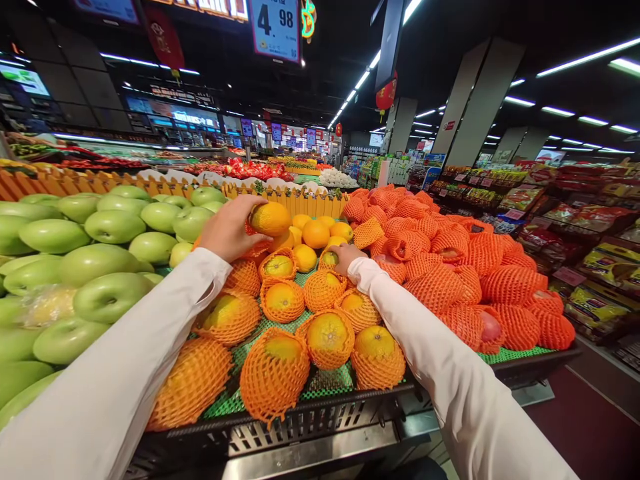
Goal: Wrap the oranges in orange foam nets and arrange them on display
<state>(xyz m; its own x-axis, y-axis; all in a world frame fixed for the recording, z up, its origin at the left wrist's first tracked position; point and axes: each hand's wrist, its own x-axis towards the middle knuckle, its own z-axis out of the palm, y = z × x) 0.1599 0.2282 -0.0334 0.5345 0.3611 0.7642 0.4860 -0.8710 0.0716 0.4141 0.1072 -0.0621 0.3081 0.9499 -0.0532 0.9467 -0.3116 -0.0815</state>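
My left hand (pixel 227 230) grips a bare orange (pixel 271 218) and holds it a little above the pile. My right hand (pixel 344 257) rests on an orange in orange foam netting (pixel 329 259) in the middle of the display. Both arms wear white sleeves. Around the hands lie several netted oranges (pixel 327 339) on a green mesh mat (pixel 327 381), with several bare oranges (pixel 315 234) farther back.
Green apples (pixel 95 263) fill the bin to the left. Red fruit in orange netting (pixel 465 267) is heaped on the right. A black crate rim (pixel 320 420) edges the stand in front. Shelves of packaged goods (pixel 590 267) line an aisle at right. A price sign (pixel 276 28) hangs overhead.
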